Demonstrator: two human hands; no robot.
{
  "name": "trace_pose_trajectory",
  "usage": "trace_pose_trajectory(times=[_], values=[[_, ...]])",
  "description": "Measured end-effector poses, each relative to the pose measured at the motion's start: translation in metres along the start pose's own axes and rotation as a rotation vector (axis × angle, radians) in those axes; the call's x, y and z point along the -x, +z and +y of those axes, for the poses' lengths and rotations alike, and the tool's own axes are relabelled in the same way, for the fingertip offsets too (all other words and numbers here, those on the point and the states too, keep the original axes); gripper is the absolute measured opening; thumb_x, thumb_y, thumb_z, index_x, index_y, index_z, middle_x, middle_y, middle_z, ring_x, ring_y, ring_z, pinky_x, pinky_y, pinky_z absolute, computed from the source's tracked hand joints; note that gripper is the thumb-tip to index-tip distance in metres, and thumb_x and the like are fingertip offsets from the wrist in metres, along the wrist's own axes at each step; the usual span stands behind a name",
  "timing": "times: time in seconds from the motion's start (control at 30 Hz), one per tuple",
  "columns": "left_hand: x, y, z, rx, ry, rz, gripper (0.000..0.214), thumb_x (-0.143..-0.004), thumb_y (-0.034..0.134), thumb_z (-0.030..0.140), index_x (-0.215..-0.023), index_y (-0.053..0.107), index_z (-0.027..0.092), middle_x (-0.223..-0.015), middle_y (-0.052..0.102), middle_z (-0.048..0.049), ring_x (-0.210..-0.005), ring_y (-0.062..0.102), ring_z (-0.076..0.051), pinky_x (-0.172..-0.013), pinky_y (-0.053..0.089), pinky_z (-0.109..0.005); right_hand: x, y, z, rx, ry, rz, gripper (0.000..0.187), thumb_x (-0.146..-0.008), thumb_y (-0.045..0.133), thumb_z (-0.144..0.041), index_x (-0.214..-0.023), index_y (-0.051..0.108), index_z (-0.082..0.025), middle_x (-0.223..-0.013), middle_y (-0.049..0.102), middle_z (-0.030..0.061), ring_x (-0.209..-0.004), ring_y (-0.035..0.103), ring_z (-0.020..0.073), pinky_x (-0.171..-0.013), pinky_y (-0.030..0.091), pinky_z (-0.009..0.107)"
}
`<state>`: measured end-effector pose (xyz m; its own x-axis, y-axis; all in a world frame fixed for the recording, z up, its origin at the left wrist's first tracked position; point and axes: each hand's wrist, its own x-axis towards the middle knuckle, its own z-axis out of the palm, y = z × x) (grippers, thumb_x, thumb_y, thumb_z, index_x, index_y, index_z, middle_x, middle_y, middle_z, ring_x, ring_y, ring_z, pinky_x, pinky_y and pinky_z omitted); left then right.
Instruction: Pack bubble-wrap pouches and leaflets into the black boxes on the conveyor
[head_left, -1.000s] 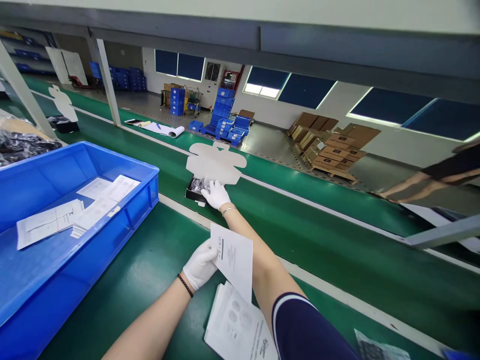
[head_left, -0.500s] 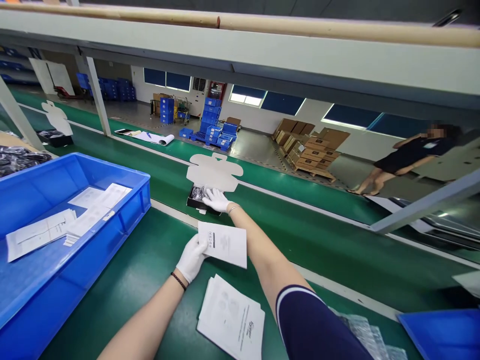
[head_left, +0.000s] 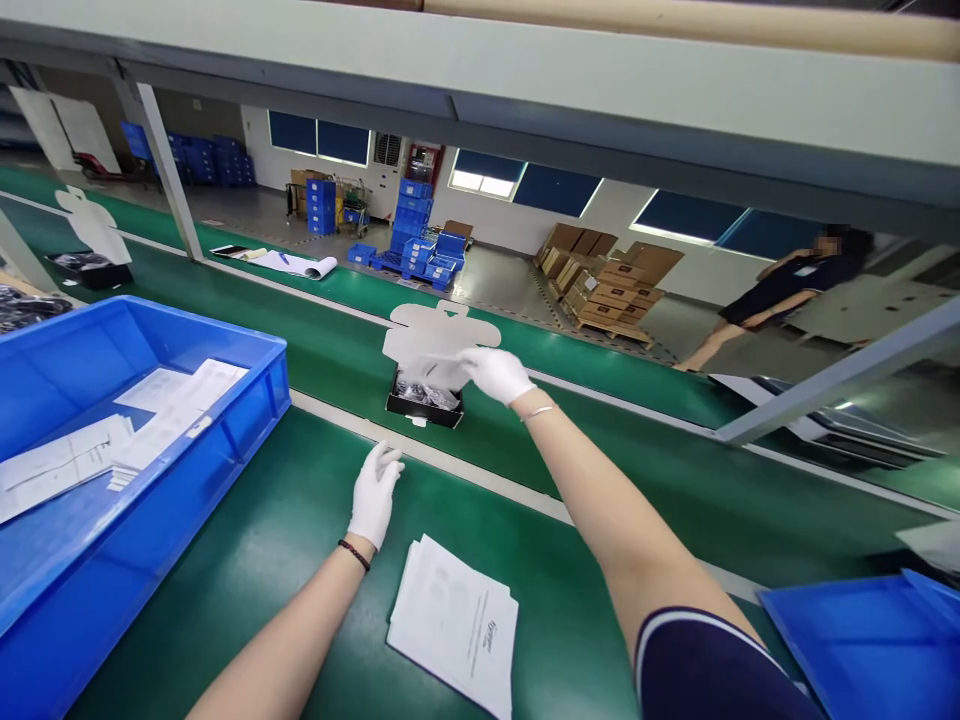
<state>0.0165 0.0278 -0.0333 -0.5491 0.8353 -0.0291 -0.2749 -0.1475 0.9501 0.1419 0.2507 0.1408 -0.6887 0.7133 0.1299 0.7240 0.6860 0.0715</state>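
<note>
White walls fitted with dark blue window blinds [head_left: 556,190]; grey floor [head_left: 510,290] stacked with blue plastic crates [head_left: 415,215], cardboard cartons [head_left: 609,300] placed on wooden pallet [head_left: 615,333].

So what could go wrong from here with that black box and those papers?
The white die-cut card stands up over the open black box, with the right gloved hand at its edge, so it could crease or tear. The shiny wrapped contents lie exposed and might get knocked. The loose stack of white printed sheets lies unweighted on the green conveyor belt and could perhaps slide apart.
</note>
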Motion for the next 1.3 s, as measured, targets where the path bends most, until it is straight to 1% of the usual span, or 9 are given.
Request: trace_pose_trajectory(times=[0.17,0.33,0.47,0.57,0.63,0.73,0.83,0.97,1.3], values=[[-0.002,-0.002,-0.004,0.042,-0.038,-0.031,0.055,-0.078,0.070,0.047,-0.121,0.063,0.013,-0.110,0.073,-0.0173,-0.091,0.070,-0.024,-0.088,0.054,-0.040,-0.045,0.029,0.015,0.071,0.215,0.003,0.033,-0.097,0.044,-0.022,-0.115,0.071,-0.018,-0.112,0.072,0.0148,-0.100,0.066,0.0285,-0.081,0.050,0.035],[-0.002,-0.001,-0.002,0.064,-0.039,-0.031,0.047,-0.077,0.072,0.043,-0.113,0.066,0.013,-0.105,0.074,-0.0165,-0.087,0.071,-0.024,-0.084,0.055,-0.039,-0.035,0.047,0.012,0.041,0.258,0.031,0.037,-0.096,0.047,-0.022,-0.126,0.065,-0.014,-0.122,0.067,0.0177,-0.110,0.062,0.0309,-0.089,0.048,0.037],[-0.001,-0.002,0.004,0.049,-0.043,-0.040,0.043,-0.077,0.071,0.041,-0.110,0.066,0.013,-0.102,0.075,-0.0159,-0.086,0.071,-0.023,-0.082,0.055,-0.038,0.029,0.040,-0.002,-0.131,0.252,0.149,0.044,-0.095,0.049,-0.030,-0.133,0.059,-0.011,-0.132,0.061,0.0189,-0.121,0.054,0.0343,-0.100,0.042,0.042],[-0.001,-0.003,0.005,0.008,-0.025,-0.064,0.042,-0.078,0.069,0.039,-0.111,0.065,0.012,-0.103,0.075,-0.0156,-0.087,0.071,-0.023,-0.083,0.055,-0.037,0.110,0.040,-0.030,-0.449,0.038,-0.222,0.035,-0.090,0.058,-0.043,-0.113,0.070,-0.021,-0.106,0.071,0.0072,-0.096,0.063,0.0263,-0.085,0.048,0.035],[-0.002,-0.003,0.004,-0.027,-0.017,-0.101,0.042,-0.080,0.067,0.038,-0.112,0.065,0.012,-0.105,0.075,-0.0161,-0.088,0.071,-0.023,-0.084,0.056,-0.038,0.164,0.044,-0.050,-0.557,-0.070,-0.492,0.053,-0.071,0.077,-0.050,-0.117,0.068,-0.023,-0.099,0.071,0.0042,-0.086,0.063,0.0243,-0.074,0.048,0.032],[0.001,-0.003,0.005,-0.082,-0.033,-0.223,0.039,-0.081,0.065,0.035,-0.113,0.067,0.012,-0.108,0.074,-0.0164,-0.092,0.071,-0.025,-0.086,0.056,-0.040,0.220,0.057,-0.069,-0.645,0.072,-0.622,0.055,-0.068,0.080,-0.046,-0.114,0.065,-0.020,-0.095,0.069,0.0045,-0.081,0.062,0.0234,-0.066,0.046,0.031],[0.007,-0.002,0.009,-0.188,0.000,-0.417,0.031,-0.083,0.060,0.028,-0.108,0.072,0.015,-0.108,0.075,-0.0141,-0.095,0.071,-0.025,-0.092,0.055,-0.042,0.238,0.070,-0.069,-0.755,0.224,-0.517,0.022,-0.085,0.063,-0.041,-0.094,0.064,-0.021,-0.095,0.068,0.0044,-0.085,0.062,0.0218,-0.071,0.047,0.032],[0.016,-0.001,0.016,-0.360,0.164,-0.636,0.027,-0.085,0.058,0.025,-0.102,0.079,0.023,-0.119,0.073,-0.0085,-0.114,0.065,-0.026,-0.110,0.046,-0.041,0.233,0.074,-0.061,-0.764,0.332,-0.226,0.016,-0.092,0.052,-0.031,-0.084,0.063,-0.021,-0.095,0.067,0.0029,-0.089,0.061,0.0199,-0.078,0.046,0.031],[0.029,-0.003,0.022,-0.579,0.343,-0.852,0.027,-0.082,0.067,0.043,-0.099,0.080,0.026,-0.153,0.049,-0.0063,-0.143,0.042,-0.032,-0.121,0.032,-0.048,0.254,0.069,-0.074,-1.032,0.508,-0.181,0.016,-0.091,0.053,-0.025,-0.085,0.066,-0.018,-0.091,0.070,0.0029,-0.085,0.063,0.0192,-0.074,0.047,0.029]])
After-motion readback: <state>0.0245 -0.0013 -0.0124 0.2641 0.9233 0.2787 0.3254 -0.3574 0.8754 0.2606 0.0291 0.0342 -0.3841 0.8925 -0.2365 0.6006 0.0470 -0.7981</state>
